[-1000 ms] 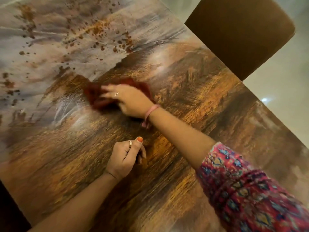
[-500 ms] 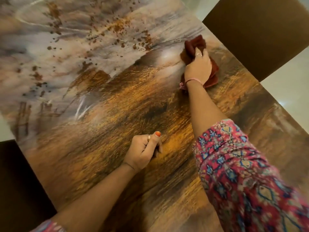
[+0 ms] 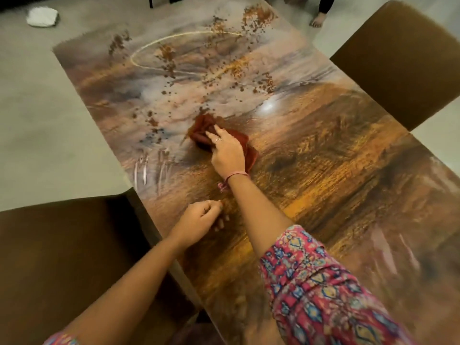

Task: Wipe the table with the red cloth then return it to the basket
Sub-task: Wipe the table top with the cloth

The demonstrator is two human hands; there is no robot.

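The red cloth (image 3: pixel 201 128) lies crumpled near the middle of the long table (image 3: pixel 323 160), whose glossy top has a brown and grey painted pattern. My right hand (image 3: pixel 225 153) lies on top of the cloth and presses it to the surface, fingers pointing to the far left; part of the cloth shows beyond my fingertips and part beside my palm. My left hand (image 3: pixel 199 217) rests as a curled fist on the table's near left edge and holds nothing. No basket is in view.
A brown chair (image 3: pixel 403 58) stands at the table's right side and another brown chair (image 3: pixel 62 257) at its near left. On the grey floor at the far left lies a white object (image 3: pixel 42 17). A person's bare foot (image 3: pixel 316 21) shows beyond the far end.
My right hand has swept the cloth from the table's right edge back toward the middle left. My view has pulled back, showing more table and floor. The left fist stays put.
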